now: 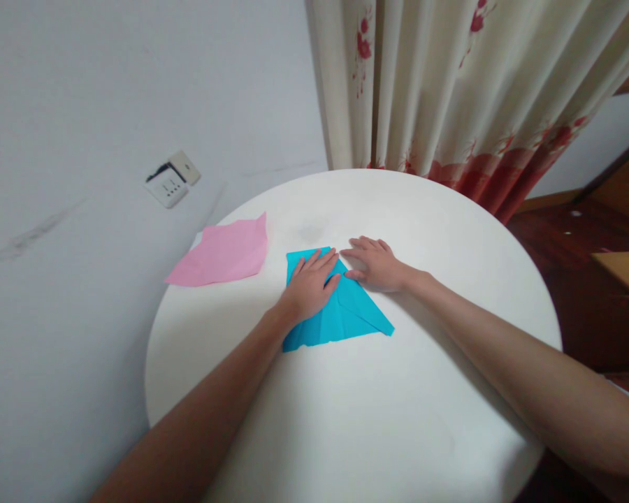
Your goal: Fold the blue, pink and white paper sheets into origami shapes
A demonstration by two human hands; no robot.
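Note:
A blue sheet of paper [346, 318], partly folded with a diagonal flap, lies near the middle of the round white table [398, 419]. My left hand [310, 285] rests flat on the paper's upper left part, fingers spread and pointing away from me. My right hand [374, 264] lies flat beside it, at the paper's upper right edge, its fingers pointing left and its thumb touching the fold. Neither hand grips anything.
A pink sheet of paper [223, 253] lies at the table's far left edge, overhanging it a little. A wall with a socket plate [172, 180] is on the left. A flowered curtain [451, 91] hangs behind the table. Dark wooden floor [571, 279] lies to the right.

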